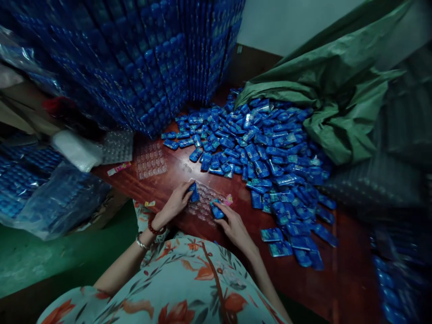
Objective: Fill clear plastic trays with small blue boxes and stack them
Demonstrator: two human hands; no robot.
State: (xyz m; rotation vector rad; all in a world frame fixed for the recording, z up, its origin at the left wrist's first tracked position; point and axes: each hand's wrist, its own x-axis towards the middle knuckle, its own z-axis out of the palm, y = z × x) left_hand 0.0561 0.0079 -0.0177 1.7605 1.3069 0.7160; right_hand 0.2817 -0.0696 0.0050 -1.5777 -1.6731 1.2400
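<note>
My left hand (177, 201) pinches a small blue packet (194, 192) over the left part of a clear plastic blister tray (201, 208). Between the thumb and fingers of my right hand (234, 225) is another blue packet (216, 209), held above the tray's right side. The tray lies on the reddish-brown table near its front edge, and its cups that show look see-through. A scrap of pink printed paper (229, 200) sits by the tray's right end. Beyond my hands spreads a large heap of blue packets (249, 148).
Tall stacks of filled blue trays (162, 67) rise at the back left. More clear trays (150, 161) lie to the left, beside a pink strip (119, 168). A green sack (337, 103) drapes over the heap's back right. Bagged blue goods (57, 198) stand at far left.
</note>
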